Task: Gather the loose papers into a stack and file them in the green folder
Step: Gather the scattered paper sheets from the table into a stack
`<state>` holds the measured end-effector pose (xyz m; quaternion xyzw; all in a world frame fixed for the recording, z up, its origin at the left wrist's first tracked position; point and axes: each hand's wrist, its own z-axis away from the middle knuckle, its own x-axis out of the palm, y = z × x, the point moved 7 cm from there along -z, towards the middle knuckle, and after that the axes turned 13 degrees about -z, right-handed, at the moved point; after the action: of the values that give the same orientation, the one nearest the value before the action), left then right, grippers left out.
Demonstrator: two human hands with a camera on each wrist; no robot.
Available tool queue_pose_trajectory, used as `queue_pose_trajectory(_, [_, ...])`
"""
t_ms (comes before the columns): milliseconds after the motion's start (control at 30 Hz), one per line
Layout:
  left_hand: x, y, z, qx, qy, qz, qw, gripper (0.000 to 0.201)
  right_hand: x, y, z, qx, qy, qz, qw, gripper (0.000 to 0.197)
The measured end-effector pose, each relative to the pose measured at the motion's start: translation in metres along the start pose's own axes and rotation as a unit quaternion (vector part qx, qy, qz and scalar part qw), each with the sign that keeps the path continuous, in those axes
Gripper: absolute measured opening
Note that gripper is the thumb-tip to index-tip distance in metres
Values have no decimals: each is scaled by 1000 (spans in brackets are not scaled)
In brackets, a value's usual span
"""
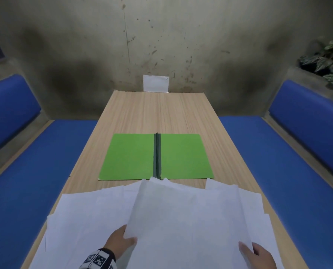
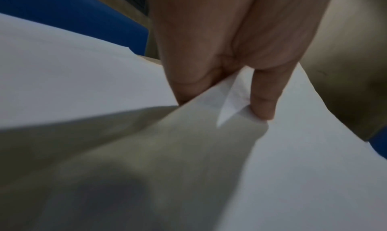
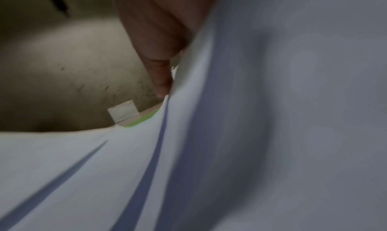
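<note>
Papers [image 1: 96, 216] lie fanned w/ overlapping edges across the near end of the counter [image 1: 134, 113], under & around both hands. Left hand [image 1: 121, 241] grasps the left edge of the top sheet [image 1: 185, 220], thumb on top, fingers underneath; the left wrist view shows the paper edge crumpled between thumb & a finger [image 2: 265, 102]. Right hand [image 1: 258, 256] pinches the same sheet at its lower right corner, thumb over the paper; right wrist view is mostly blurred white paper w/ one finger [image 3: 161, 79] against the edge. Sheet is lifted, tilted above the rest. Green folder [image 1: 127, 158] lies flat & open, dark spine up the middle, just beyond the hands, its near edge touching the far paper tips. Small white card [image 1: 156, 83] leans on the wall, well past the folder.
</note>
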<state>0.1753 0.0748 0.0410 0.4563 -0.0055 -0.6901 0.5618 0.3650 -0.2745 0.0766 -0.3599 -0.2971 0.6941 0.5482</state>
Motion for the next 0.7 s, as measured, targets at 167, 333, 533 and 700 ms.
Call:
queue_pose_trajectory(167, [4,6,9,31,13,-8,999,50,-5,88,-100,-21,-32,113,993,66])
queue_pose_trajectory(333, [-35,-8,26,-6,117,89,989,42,41,84,-118,-114,-63,-1,991,136])
queue_pose_trajectory(533, [-103,-36,60,-68,233,201,949,39,-49,-57,-2,-149,50,-154,975,37])
queue_pose_trajectory(700, [-120,-49,71,-78,268,241,929,39,-54,-72,9,-143,-4,-178,974,70])
